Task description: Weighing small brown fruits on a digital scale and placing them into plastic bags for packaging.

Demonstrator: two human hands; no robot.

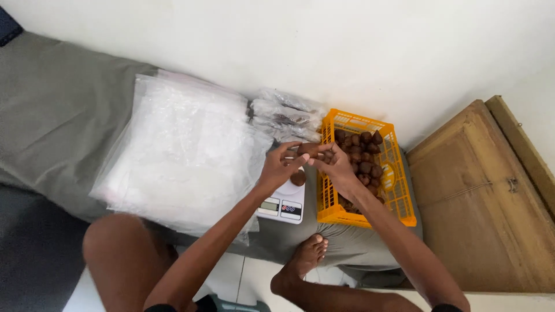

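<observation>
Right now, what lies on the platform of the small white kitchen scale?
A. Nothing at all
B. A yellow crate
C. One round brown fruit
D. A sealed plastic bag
C: a single brown fruit rests on the white scale, just below the left hand and right hand, which together hold another brown piece beside the yellow crate.

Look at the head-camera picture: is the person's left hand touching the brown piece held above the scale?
Touching. The head view shows the left hand with its fingertips closed on the brown piece, no gap between them, above the white scale.
</observation>
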